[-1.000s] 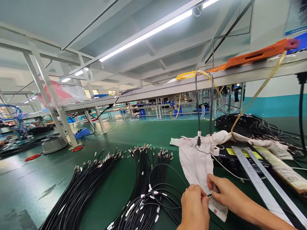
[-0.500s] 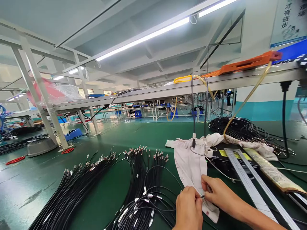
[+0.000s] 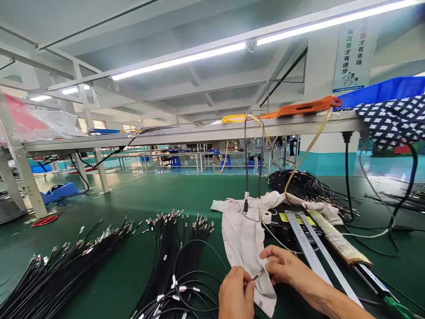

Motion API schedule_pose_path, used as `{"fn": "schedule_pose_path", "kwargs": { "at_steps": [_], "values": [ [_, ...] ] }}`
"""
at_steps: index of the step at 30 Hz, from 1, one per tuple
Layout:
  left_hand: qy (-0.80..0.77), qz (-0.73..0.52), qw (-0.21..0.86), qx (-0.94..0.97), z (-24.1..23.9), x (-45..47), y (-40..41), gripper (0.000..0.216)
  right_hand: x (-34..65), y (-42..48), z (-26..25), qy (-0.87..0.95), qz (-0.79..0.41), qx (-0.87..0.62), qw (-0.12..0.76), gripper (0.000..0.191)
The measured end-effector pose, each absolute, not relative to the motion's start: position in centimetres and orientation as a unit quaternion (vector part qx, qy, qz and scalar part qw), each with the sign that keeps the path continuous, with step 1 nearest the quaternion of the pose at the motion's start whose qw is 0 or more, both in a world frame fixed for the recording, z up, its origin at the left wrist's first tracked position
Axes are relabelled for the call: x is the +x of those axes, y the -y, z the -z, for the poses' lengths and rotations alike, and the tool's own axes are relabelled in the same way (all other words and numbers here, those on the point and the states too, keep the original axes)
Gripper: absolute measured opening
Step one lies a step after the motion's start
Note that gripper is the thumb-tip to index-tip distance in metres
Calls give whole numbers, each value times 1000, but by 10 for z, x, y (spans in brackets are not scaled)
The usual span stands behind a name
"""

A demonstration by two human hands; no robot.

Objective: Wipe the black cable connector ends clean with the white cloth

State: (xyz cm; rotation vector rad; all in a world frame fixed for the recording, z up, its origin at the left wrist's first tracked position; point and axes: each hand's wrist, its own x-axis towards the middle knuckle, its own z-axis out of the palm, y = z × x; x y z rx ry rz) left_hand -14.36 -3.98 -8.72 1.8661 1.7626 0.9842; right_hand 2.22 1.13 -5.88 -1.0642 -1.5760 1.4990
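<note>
Both hands pinch one thin black cable with a small metal end connector, left hand on the cable, right hand beside the tip, over the white cloth; steadying it close to the connector seems wise.

Bare green mat between 2 cable bundles leaves passage.

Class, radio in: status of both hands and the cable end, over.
Left hand and right hand pinch thin black cable's metal tip. Over white cloth. Black cable bundle lies alongside.
</note>
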Motion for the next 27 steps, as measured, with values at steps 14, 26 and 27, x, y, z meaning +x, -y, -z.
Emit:
{"fn": "schedule_pose_path", "kwargs": {
  "at_steps": [14,26,27],
  "values": [
    [-651,-311,225,655,78,-138,56,24,2,-22,83,753,-372,-456,294,10],
    [-654,-289,260,649,75,-139,63,27,6,-30,94,809,-282,-469,216,11],
    [-655,-290,257,649,75,-139,62,27,4,-28,89,809,-284,-467,216,10]
  ]
}}
